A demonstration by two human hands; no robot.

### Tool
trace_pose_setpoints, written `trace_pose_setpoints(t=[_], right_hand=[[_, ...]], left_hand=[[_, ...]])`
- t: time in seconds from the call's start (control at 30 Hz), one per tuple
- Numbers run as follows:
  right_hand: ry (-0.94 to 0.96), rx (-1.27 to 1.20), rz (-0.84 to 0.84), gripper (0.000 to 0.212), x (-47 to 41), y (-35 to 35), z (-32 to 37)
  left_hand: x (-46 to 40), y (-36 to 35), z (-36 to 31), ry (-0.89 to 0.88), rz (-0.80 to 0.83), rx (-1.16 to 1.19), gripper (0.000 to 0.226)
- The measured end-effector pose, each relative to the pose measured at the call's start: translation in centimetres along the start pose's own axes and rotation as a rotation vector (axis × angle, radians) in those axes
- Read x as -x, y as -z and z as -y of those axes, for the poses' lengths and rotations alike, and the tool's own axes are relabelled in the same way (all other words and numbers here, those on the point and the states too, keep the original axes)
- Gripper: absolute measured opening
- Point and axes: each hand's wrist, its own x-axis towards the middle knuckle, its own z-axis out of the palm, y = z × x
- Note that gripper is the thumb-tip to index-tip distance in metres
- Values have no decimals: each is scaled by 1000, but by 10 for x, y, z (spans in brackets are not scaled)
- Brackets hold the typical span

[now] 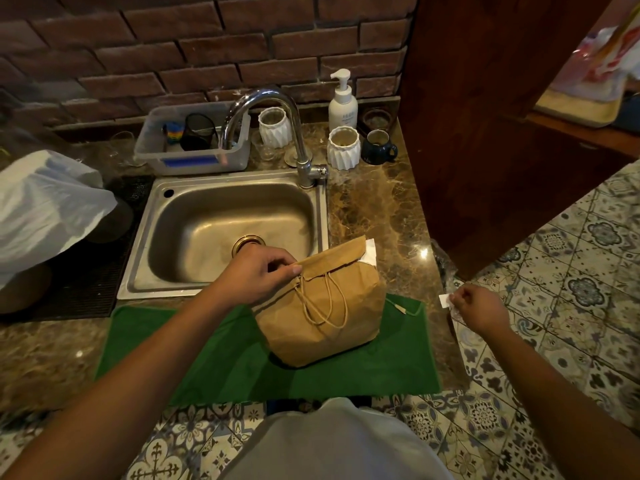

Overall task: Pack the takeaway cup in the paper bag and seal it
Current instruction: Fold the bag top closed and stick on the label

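The brown paper bag (320, 306) stands on a green towel (214, 355) at the near edge of the marble counter (377, 216), its top folded over toward the person and its twine handles (322, 299) lying flat down the front; the takeaway cup is not visible and is presumably inside. The bag should be light and crushable, its thin creased paper giving under pressure, while the folded top is the stiffest part, so the fold edge looks like the place to hold. The left hand (258, 270) reaches in from 7 o'clock and pinches the fold at the bag's 10 o'clock corner, thumb on the flap. The right hand (476, 306) hangs well apart at the bag's 3 o'clock, off the counter's edge over the tiled floor (571, 271), its fingers (455, 297) curled and pinching a small white sticker (444, 300). A white slip (370, 251) shows at the fold's 1 o'clock end, so the sealing seems only partly done.
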Motion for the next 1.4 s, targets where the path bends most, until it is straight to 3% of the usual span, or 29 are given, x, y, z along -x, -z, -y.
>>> trace_pose_setpoints(t=[0.2,1.07,1.23,1.4], right_hand=[[17,132,-32,21,4,0,9],[0,97,-67,18,24,-4,23],[72,-30,-124,18,29,22,52],[247,-495,143,17,45,76,120]], left_hand=[[5,0,3,68,-13,55,14],[2,2,8,90,-7,56,17],[-2,0,8,96,-5,55,15],[-5,6,6,77,10,51,15]])
